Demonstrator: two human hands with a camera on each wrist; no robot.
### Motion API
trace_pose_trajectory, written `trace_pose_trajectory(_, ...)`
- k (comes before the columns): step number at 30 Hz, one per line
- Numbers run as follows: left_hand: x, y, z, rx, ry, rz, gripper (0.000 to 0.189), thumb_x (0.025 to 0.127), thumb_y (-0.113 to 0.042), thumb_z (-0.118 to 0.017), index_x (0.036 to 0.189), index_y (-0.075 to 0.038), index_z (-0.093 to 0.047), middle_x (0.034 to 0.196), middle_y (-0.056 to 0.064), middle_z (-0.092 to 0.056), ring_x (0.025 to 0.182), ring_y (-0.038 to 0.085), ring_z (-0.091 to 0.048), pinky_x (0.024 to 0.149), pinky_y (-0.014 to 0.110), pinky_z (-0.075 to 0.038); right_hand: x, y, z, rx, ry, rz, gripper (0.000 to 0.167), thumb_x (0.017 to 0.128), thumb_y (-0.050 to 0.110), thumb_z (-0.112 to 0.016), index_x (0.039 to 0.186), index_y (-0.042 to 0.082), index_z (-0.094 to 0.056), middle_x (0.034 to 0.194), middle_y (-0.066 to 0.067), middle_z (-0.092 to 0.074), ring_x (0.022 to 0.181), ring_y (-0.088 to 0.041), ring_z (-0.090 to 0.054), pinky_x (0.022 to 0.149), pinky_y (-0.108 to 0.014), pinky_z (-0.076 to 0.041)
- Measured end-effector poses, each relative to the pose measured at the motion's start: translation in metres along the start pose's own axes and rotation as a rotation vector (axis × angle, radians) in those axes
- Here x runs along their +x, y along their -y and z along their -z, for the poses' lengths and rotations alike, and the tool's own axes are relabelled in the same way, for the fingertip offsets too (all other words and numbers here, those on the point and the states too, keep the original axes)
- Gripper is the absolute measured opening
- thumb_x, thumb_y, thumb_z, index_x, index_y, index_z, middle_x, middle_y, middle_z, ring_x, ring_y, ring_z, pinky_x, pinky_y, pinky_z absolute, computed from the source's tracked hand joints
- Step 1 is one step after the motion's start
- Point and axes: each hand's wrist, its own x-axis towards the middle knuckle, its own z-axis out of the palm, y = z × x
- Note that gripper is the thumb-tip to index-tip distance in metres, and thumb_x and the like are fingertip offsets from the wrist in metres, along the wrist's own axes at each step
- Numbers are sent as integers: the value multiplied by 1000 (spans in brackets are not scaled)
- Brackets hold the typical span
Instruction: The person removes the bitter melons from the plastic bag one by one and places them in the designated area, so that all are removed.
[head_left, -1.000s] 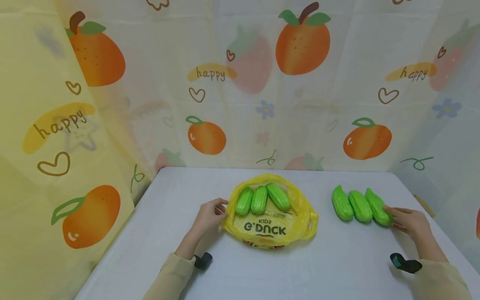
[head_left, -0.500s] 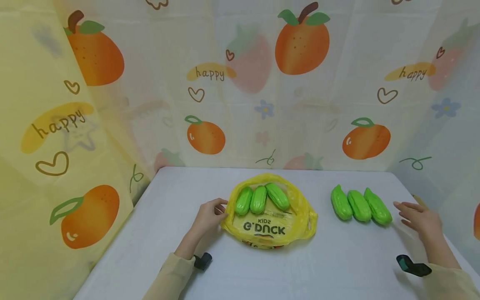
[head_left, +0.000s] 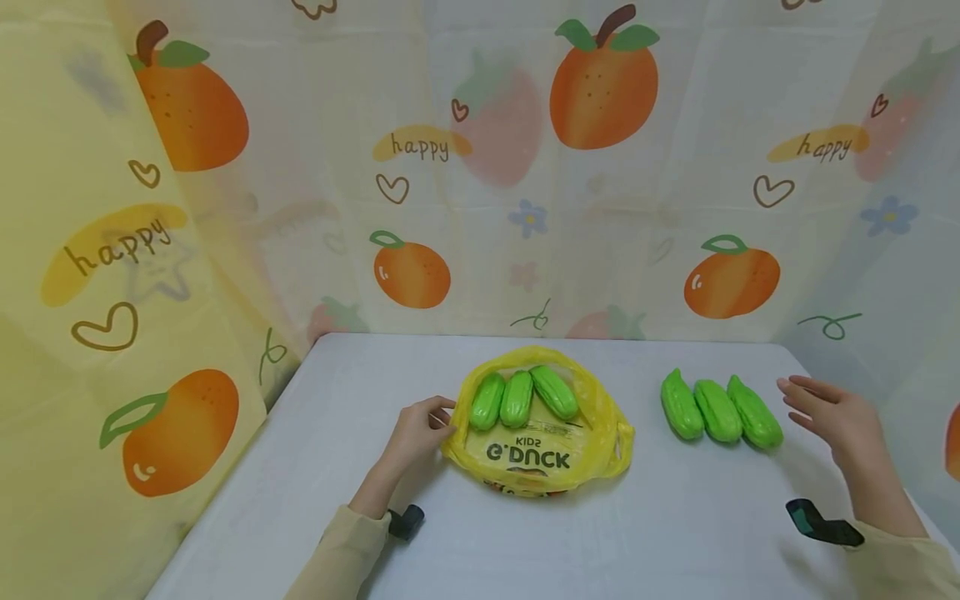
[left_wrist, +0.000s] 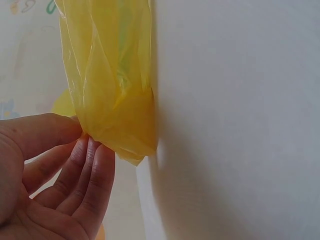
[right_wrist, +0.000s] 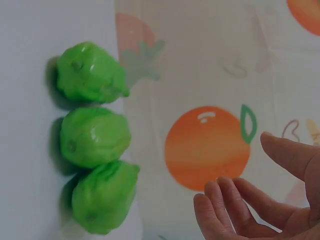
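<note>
My left hand (head_left: pixel 416 431) pinches the left rim of a yellow plastic bag (head_left: pixel 613 429) between thumb and fingers. In the left wrist view, the thin film of the bag (left_wrist: pixel 110 75) rises from those fingertips. The bag lies with its mouth open toward the camera, and three shiny green gourd-like vegetables (head_left: pixel 517 400) show within it. Another three, ridged with pointed tips, lie side by side on the right of the table; the middle green vegetable (right_wrist: pixel 95 137) shows well in the right wrist view. My right hand (head_left: pixel 836 417) hovers just right of this row, fingers apart, holding nothing.
A white-covered table (head_left: pixel 585 542) carries everything. Behind it hangs a fruit-printed curtain (head_left: pixel 480 208), which continues as a yellowish side panel (head_left: pixel 150 333) on the left. Black wrist cameras (head_left: pixel 407 522) sit at both cuffs.
My right hand has let go of the rightmost green vegetable in the row, drawn off to the right and then lifted a little. The left hand and the bag have stayed in place.
</note>
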Motion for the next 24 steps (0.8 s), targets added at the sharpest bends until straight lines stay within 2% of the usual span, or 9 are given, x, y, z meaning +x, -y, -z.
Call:
trace_pose_trajectory(2, 0, 0, 0, 1, 2, 3, 31, 79, -7, -71, 109, -11, -68, 82, 1, -66, 73, 13, -61, 65, 28, -52, -2, 7, -3, 8, 6, 29, 86, 88, 58, -51, 145, -4, -30, 106, 6, -58, 68, 21, -48, 62, -15, -52)
trace_pose_trajectory(4, -1, -1, 0, 2, 2, 6, 31, 79, -7, -71, 109, -11, -68, 82, 1, -66, 73, 13, -61, 65, 28, -52, -5, 14, -7, 22, 16, 58, 84, 89, 57, -52, 144, -3, -32, 92, 26, -49, 70, 21, -49, 63, -13, -51)
trace_pose_trajectory(5, -1, -1, 1, 2, 2, 7, 31, 79, -7, -71, 109, -11, -68, 82, 1, -65, 73, 13, -61, 65, 28, -52, -6, 17, -10, 32, 19, 74, 83, 89, 56, -53, 144, -3, -32, 87, 32, -45, 70, 21, -49, 63, -12, -51)
trace_pose_trajectory(8, -1, -2, 1, 3, 3, 9, 31, 79, -8, -71, 109, -11, -68, 82, 1, -65, 73, 13, -60, 65, 28, -51, -11, 26, -18, 53, 28, 121, 81, 89, 53, -54, 143, -4, -34, 85, 34, -45, 73, 21, -51, 64, -10, -50)
trace_pose_trajectory(11, -2, -3, 2, 2, 3, 14, 31, 79, -8, -72, 109, -11, -68, 82, 1, -65, 73, 13, -60, 65, 28, -51, -13, 35, -29, 49, 28, 149, 79, 90, 51, -54, 142, -4, -35, 98, 21, -53, 76, 19, -51, 66, -10, -50)
trace_pose_trajectory(13, -2, -3, 2, 1, 2, 16, 31, 78, -8, -72, 109, -11, -68, 82, 1, -65, 73, 13, -60, 65, 28, -51, -13, 41, -36, 38, 40, 163, 78, 90, 52, -53, 143, -4, -35, 111, 5, -57, 78, 18, -50, 67, -11, -51)
trace_pose_trajectory(16, -2, -2, 1, 2, 2, 15, 31, 79, -8, -72, 109, -11, -68, 83, 1, -65, 73, 13, -60, 65, 27, -51, -13, 49, -48, 31, 57, 186, 76, 91, 52, -52, 142, -3, -36, 131, -20, -49, 80, 17, -49, 69, -13, -52)
trace_pose_trajectory(19, -2, -2, 1, -2, 0, 9, 31, 79, -8, -71, 109, -11, -68, 83, 1, -65, 73, 13, -60, 65, 27, -51, -14, 54, -59, 48, 83, 212, 74, 92, 50, -52, 142, -2, -37, 138, -26, -44, 80, 18, -50, 72, -14, -52)
trace_pose_trajectory(24, -2, -3, 1, -7, -3, -2, 31, 78, -9, -72, 109, -11, -68, 82, 1, -65, 72, 13, -61, 65, 28, -52, -13, 61, -76, 57, 114, 247, 73, 92, 49, -53, 141, -3, -39, 137, -26, -45, 83, 17, -51, 75, -15, -52)
